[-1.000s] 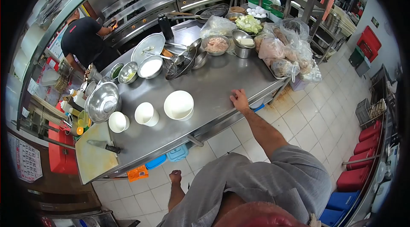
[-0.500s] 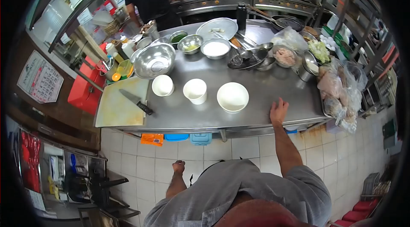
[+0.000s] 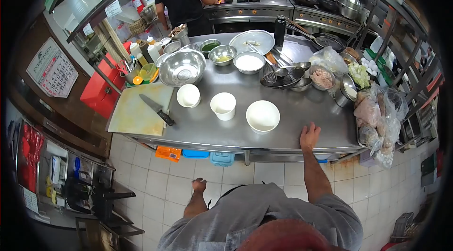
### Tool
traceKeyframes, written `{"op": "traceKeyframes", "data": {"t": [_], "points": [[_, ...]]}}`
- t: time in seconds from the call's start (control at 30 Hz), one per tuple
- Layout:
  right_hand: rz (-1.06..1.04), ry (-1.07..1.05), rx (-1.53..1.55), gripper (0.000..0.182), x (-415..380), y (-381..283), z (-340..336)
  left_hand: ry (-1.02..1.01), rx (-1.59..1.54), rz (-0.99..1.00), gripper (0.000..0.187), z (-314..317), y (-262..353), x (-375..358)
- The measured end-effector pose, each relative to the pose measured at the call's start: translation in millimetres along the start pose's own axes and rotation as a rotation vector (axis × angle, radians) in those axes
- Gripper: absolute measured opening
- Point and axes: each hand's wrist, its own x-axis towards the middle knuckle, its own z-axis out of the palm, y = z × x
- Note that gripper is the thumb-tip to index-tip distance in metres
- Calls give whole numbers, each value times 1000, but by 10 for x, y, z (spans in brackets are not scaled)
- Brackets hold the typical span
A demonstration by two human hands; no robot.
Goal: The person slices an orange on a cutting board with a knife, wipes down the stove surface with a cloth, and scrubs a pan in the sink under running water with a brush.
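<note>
My right hand (image 3: 310,136) rests on the front edge of the steel counter (image 3: 212,135), fingers apart and holding nothing. My left hand (image 3: 199,185) hangs in front of the counter at my side, fingers curled closed, with nothing visible in it. Three white tubs stand in a row: a small tub (image 3: 188,96), a middle tub (image 3: 223,106) and a wider tub (image 3: 263,116), the one nearest my right hand. To their left, a black-handled knife (image 3: 156,109) lies partly over the edge of a worn cutting board (image 3: 137,112).
Behind the tubs stand a perforated metal bowl (image 3: 182,68), a bowl of white contents (image 3: 249,62) and a dark pan (image 3: 283,77) with utensils. Bagged meat (image 3: 373,114) sits at the right end. A co-worker (image 3: 181,1) stands at the stove (image 3: 250,12).
The view has shifted, so the counter and its contents appear further right and a little tilted. My right hand stays on the counter edge; my left hand still hangs. The tubs have not moved.
</note>
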Motion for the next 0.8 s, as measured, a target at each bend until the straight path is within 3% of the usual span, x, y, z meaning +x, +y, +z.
{"op": "traceKeyframes", "data": {"t": [0.07,0.17,0.3,0.37,0.4,0.47,0.5,0.57,0.8], "points": [[5,-44,20,37,25,-50,-11,24,-112,-28,38,17,124,-67],[32,-63,18,38,22,-34,-24,129,-62,117,36,139,191,-221],[-23,-51,10,38,18,-2,-4,5,-133,34,32,135,204,-384],[-20,-58,9,39,13,20,-2,-219,-417,-29,27,-73,375,-594],[-19,-58,18,39,3,20,-10,-213,-412,-35,27,-253,548,-749],[-11,-58,33,39,21,-20,-38,-500,-312,224,20,-601,963,-1073],[-7,-70,48,39,34,-46,-76,-499,-306,219,20,-688,1081,-1222],[-2,-91,65,39,7,-38,-97,-615,-212,586,16,-817,1229,-1507],[-18,-72,79,38,6,-22,-114,-993,-147,602,18,-969,1157,-2012]]}}
